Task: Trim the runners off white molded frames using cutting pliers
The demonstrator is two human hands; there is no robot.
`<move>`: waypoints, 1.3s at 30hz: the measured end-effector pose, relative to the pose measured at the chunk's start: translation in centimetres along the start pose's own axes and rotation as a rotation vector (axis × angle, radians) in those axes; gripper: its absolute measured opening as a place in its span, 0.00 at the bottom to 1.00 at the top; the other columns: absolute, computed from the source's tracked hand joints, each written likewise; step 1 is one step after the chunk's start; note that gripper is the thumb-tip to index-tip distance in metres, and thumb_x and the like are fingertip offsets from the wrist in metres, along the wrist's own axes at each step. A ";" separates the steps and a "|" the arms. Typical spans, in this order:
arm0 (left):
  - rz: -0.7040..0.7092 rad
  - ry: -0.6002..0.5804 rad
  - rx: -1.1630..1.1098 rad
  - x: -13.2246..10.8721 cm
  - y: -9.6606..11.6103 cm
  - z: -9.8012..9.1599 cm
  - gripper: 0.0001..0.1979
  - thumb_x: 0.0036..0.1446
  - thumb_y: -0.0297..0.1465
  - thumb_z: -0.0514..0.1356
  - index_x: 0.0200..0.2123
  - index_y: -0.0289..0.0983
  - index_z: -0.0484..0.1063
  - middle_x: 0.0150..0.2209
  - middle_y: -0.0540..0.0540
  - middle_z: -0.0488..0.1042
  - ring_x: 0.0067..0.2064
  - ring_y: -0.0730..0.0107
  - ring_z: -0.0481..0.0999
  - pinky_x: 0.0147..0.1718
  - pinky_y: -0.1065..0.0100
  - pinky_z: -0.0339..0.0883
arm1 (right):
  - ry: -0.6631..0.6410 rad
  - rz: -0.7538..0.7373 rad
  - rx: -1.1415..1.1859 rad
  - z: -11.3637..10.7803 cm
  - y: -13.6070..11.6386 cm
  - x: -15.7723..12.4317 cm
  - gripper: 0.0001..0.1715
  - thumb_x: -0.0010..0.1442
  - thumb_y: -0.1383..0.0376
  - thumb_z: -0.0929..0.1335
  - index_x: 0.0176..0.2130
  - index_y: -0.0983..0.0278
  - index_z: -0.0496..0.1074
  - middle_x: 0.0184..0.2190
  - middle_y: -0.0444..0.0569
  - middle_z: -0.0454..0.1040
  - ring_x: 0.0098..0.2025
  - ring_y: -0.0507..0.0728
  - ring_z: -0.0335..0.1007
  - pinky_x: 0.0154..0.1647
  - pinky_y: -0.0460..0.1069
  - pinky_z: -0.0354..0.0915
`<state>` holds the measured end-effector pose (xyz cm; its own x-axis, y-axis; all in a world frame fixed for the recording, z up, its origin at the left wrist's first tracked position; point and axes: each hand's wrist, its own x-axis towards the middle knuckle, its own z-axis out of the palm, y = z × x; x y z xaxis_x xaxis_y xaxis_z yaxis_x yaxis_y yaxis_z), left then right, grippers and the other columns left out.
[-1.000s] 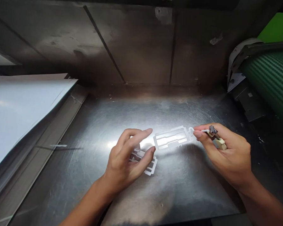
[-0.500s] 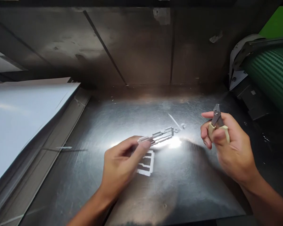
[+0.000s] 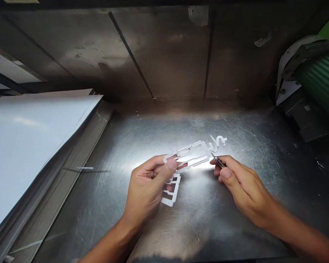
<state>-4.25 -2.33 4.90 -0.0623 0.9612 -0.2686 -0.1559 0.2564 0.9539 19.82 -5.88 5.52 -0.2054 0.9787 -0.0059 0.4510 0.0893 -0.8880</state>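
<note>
My left hand (image 3: pixel 150 182) pinches a white plastic frame (image 3: pixel 194 166) between thumb and fingers. The frame is a long open rectangle with small tabs, and its far end points right. At that end is a curly white plastic sprue (image 3: pixel 218 143). A second white slotted frame (image 3: pixel 170 201) shows below my left fingers; whether the hand holds it too I cannot tell. My right hand (image 3: pixel 238 179) is closed around small nippers (image 3: pixel 218 160), their handles mostly hidden in the palm. The tips are right by the frame's end, near the sprue.
Underneath is a scratched metal table (image 3: pixel 208 223) with tiny bright scraps. White sheets (image 3: pixel 44 128) lie stacked on the left, a thin white strip (image 3: pixel 84 168) beside them. A metal wall (image 3: pixel 167 54) stands behind. A green ribbed conveyor belt (image 3: pixel 320 73) is at upper right.
My right hand has brought the nippers left and down to the frame's end, turning them from upright to pointing at it. My left hand has tilted the frame, showing its open face.
</note>
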 end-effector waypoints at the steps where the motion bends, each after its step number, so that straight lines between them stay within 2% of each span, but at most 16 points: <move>1: -0.004 -0.006 0.013 -0.1 0.1 0.1 0.27 0.53 0.52 0.82 0.41 0.34 0.86 0.36 0.40 0.86 0.21 0.76 0.69 0.17 0.78 0.62 | -0.004 0.005 0.001 0.0 0.0 0.0 0.24 0.86 0.46 0.59 0.50 0.58 0.73 0.42 0.45 0.76 0.41 0.55 0.72 0.41 0.52 0.64; 7: -0.009 0.007 0.032 -0.3 0.2 0.3 0.26 0.52 0.51 0.82 0.40 0.35 0.87 0.32 0.42 0.84 0.22 0.75 0.71 0.17 0.79 0.62 | -0.016 0.011 0.029 0.0 0.1 0.0 0.26 0.86 0.46 0.58 0.45 0.59 0.71 0.40 0.45 0.75 0.42 0.55 0.72 0.41 0.52 0.63; 16: -0.027 -0.004 0.037 -0.3 0.2 0.3 0.25 0.52 0.50 0.83 0.40 0.35 0.88 0.34 0.41 0.85 0.24 0.74 0.74 0.17 0.80 0.63 | -0.011 -0.016 -0.024 -0.2 -0.3 0.2 0.26 0.86 0.47 0.59 0.40 0.60 0.66 0.35 0.43 0.70 0.34 0.54 0.65 0.37 0.52 0.58; 22: -0.001 0.107 0.033 -1.0 0.8 1.2 0.20 0.52 0.45 0.83 0.37 0.36 0.87 0.33 0.43 0.85 0.24 0.77 0.72 0.18 0.83 0.63 | 0.000 -0.035 -0.101 -0.4 -0.3 0.0 0.27 0.86 0.47 0.58 0.40 0.60 0.66 0.34 0.43 0.69 0.33 0.54 0.63 0.35 0.51 0.57; 26: -0.024 0.110 0.028 -1.2 0.9 1.6 0.20 0.52 0.45 0.82 0.37 0.36 0.87 0.34 0.44 0.85 0.25 0.78 0.72 0.19 0.84 0.63 | 0.037 -0.101 -0.195 -0.3 -0.2 0.2 0.26 0.86 0.50 0.59 0.38 0.60 0.64 0.32 0.42 0.69 0.30 0.53 0.62 0.31 0.50 0.56; 29: -0.039 0.089 0.001 -0.9 0.6 1.3 0.22 0.51 0.46 0.83 0.38 0.35 0.87 0.34 0.43 0.85 0.24 0.78 0.72 0.18 0.83 0.62 | 0.064 -0.165 -0.268 -0.2 0.0 0.4 0.25 0.87 0.52 0.58 0.38 0.60 0.65 0.31 0.41 0.70 0.28 0.52 0.62 0.29 0.50 0.56; 34: -0.097 -0.014 0.048 -0.2 0.0 0.1 0.26 0.51 0.50 0.83 0.40 0.35 0.87 0.37 0.41 0.86 0.21 0.77 0.71 0.15 0.81 0.63 | 0.092 -0.218 -0.323 0.1 0.2 0.4 0.24 0.87 0.53 0.57 0.39 0.61 0.65 0.29 0.40 0.69 0.25 0.51 0.62 0.27 0.49 0.57; 39: -0.108 -0.034 0.062 0.1 -0.3 -0.5 0.27 0.52 0.51 0.83 0.41 0.35 0.86 0.38 0.41 0.85 0.21 0.80 0.68 0.16 0.82 0.62 | 0.089 -0.188 -0.317 0.1 0.3 0.4 0.25 0.87 0.53 0.58 0.38 0.61 0.64 0.26 0.38 0.65 0.22 0.50 0.58 0.24 0.48 0.53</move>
<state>-4.67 -2.34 4.52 -0.0153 0.9304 -0.3662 -0.0984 0.3631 0.9265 19.78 -5.45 5.17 -0.2401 0.9507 0.1964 0.6622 0.3083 -0.6830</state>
